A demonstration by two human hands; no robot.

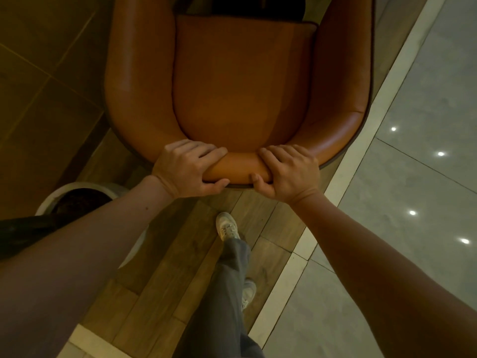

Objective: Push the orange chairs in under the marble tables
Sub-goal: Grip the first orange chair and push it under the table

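Observation:
An orange leather tub chair [240, 81] fills the upper middle of the head view, seen from above with its seat cushion facing away from me. My left hand [185, 170] grips the top of the curved backrest, fingers over the inner side and thumb underneath. My right hand [286, 173] grips the same backrest just to the right, a short stretch of rim showing between the two hands. A dark shape at the top edge sits beyond the seat front; no marble table top is clearly visible.
A round white planter [85, 188] with dark soil stands on the floor at my left, partly behind my left forearm. My feet are on wooden planks [180, 244]. A pale stone strip [361, 151] borders glossy grey tiles [426, 202] on the right.

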